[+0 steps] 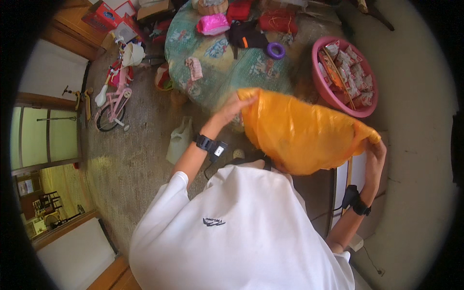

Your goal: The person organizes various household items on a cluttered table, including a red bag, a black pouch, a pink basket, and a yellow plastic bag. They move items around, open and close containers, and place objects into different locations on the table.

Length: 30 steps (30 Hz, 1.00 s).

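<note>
An orange plastic bag or sheet (301, 130) is spread out between my two hands in front of my body. My left hand (237, 107) grips its upper left corner, near the edge of a round table (217, 85) with a patterned green cover. At the other end, my right hand (375, 146) holds the opposite corner, the fingers partly hidden behind the material. On the table lie a pink-and-white striped cloth (194, 69), a purple ring (276, 50), a dark cloth item (246, 35) and a shiny pink pouch (214, 24).
A pink plastic basin (369, 108) with several wrapped packets stands right of the table, near the wall. A pink child's bicycle (117, 96) stands at the left. On the floor between them is a pale plastic bag (179, 141). Red boxes (101, 17) sit at the upper left.
</note>
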Available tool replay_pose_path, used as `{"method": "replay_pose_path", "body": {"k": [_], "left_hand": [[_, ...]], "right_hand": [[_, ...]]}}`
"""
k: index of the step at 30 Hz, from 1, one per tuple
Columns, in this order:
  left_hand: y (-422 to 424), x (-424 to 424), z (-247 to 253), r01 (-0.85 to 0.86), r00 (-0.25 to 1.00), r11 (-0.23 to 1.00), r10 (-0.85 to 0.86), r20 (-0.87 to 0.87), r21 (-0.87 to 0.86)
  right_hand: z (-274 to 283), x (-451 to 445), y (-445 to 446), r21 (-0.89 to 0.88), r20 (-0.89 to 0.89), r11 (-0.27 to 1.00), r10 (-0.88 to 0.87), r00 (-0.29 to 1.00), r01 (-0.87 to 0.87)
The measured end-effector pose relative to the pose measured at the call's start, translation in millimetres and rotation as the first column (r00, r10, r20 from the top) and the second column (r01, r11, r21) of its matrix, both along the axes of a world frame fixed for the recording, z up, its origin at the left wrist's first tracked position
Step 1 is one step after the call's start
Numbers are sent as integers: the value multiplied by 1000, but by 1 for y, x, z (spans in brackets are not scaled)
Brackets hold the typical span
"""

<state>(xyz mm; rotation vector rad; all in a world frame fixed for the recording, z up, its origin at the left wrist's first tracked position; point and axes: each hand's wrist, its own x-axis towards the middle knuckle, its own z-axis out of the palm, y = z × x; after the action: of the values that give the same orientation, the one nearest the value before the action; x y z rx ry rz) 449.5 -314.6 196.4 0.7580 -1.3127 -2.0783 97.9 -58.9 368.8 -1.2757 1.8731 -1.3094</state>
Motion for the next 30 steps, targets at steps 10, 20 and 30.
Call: {"method": "replay_pose_path", "body": {"k": [10, 20, 30], "left_hand": [[-73, 54, 47, 40, 629, 94, 771, 98, -995], [18, 98, 127, -554, 803, 607, 570, -174, -570], [109, 152, 73, -224, 959, 949, 255, 121, -224]], "right_hand": [[-25, -31, -57, 23, -9, 1000, -19, 1000, 19], [26, -13, -10, -4, 168, 1000, 19, 986, -18], [15, -18, 51, 312, 444, 837, 289, 848, -449]]}}
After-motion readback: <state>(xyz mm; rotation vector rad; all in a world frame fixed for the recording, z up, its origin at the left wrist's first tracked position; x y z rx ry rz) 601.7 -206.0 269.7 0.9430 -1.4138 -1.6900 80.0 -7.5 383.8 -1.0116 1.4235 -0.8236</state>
